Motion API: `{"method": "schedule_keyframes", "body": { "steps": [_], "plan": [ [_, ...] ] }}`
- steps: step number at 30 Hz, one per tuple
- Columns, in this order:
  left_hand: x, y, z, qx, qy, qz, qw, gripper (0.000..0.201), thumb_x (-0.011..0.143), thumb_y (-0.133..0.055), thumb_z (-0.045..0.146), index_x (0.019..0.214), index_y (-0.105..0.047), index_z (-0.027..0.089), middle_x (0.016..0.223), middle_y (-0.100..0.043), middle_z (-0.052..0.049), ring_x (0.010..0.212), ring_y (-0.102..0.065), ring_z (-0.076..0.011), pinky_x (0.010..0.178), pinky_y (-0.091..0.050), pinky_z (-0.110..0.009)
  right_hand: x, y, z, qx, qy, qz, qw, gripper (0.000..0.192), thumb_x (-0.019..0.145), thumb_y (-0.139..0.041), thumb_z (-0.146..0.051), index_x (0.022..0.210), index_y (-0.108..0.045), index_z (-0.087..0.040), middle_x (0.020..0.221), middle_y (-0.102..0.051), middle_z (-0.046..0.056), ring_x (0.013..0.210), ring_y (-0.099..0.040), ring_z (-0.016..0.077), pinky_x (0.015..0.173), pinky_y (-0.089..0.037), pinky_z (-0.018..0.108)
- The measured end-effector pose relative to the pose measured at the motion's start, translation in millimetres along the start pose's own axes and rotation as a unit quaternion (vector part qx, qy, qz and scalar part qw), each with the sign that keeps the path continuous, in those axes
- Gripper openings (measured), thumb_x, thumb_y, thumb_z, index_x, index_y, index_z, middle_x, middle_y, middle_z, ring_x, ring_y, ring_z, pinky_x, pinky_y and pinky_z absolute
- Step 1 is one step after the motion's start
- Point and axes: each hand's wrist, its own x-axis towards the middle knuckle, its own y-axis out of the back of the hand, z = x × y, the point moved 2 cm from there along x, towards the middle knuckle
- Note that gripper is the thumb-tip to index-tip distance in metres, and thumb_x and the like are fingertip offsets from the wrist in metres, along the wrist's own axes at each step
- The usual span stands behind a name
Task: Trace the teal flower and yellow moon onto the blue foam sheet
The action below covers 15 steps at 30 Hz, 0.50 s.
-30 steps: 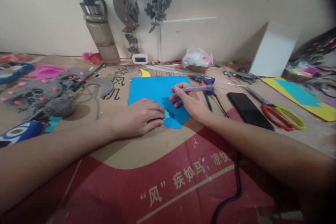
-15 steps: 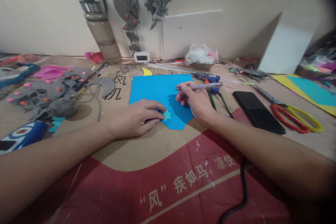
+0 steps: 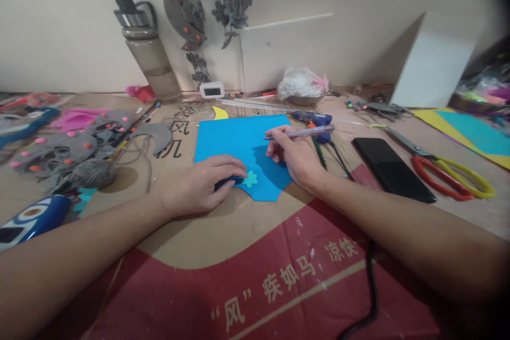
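A bright blue sheet [image 3: 235, 138], its lower edge cut in a notched curve, lies on the printed cardboard in front of me. On its lower part rests a small mint-green flower-shaped cutout [image 3: 250, 179]. My left hand [image 3: 209, 180] lies over the sheet's lower left edge, thumb apart from the bent fingers, fingertips just beside the cutout. Between the fingers of my right hand [image 3: 292, 154] is a slim pen [image 3: 311, 132], held almost level with its tip to the left above the sheet. That hand is over the sheet's right side.
Right of the sheet are a blue glue gun [image 3: 319, 119], a black phone [image 3: 392, 167] and red-and-yellow scissors [image 3: 442, 167]. Grey felt pieces with pompoms [image 3: 75, 146] lie left. Behind stand a water bottle [image 3: 153, 64], a small digital clock [image 3: 212, 90] and a bowl [image 3: 305, 99].
The fingers of my left hand have drawn left off the flower cutout, so more of it shows. My right hand keeps the pen in nearly the same place. The camera view has shifted slightly.
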Motion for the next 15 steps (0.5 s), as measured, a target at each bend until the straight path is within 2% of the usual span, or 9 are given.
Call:
{"method": "schedule_keyframes", "body": {
  "steps": [7,15],
  "plan": [
    [1.4,-3.8,-2.6,0.037,-0.040,-0.022,0.998,0.027,0.098,-0.050,0.027,0.119,-0.066,0.019,0.122,-0.067,-0.008,0.115,-0.059,-0.0215,0.101,-0.044,-0.039,1.7,0.5,0.7,0.048,-0.006,0.005,0.999,0.023,0.090,-0.057,-0.044,0.087,-0.059,-0.021,0.059,-0.058,-0.004,0.048,-0.048,0.0088,0.044,-0.034,0.021],
    [5.6,-7.1,-3.0,0.073,-0.017,-0.068,0.995,0.041,0.099,-0.048,0.043,0.134,-0.056,0.023,0.136,-0.060,-0.005,0.126,-0.049,-0.0256,0.107,-0.035,-0.044,2.7,0.5,-0.2,0.073,-0.002,0.023,0.997,0.023,0.088,-0.060,-0.044,0.086,-0.058,-0.021,0.059,-0.057,-0.004,0.051,-0.050,0.0102,0.044,-0.035,0.022]
  ]
}}
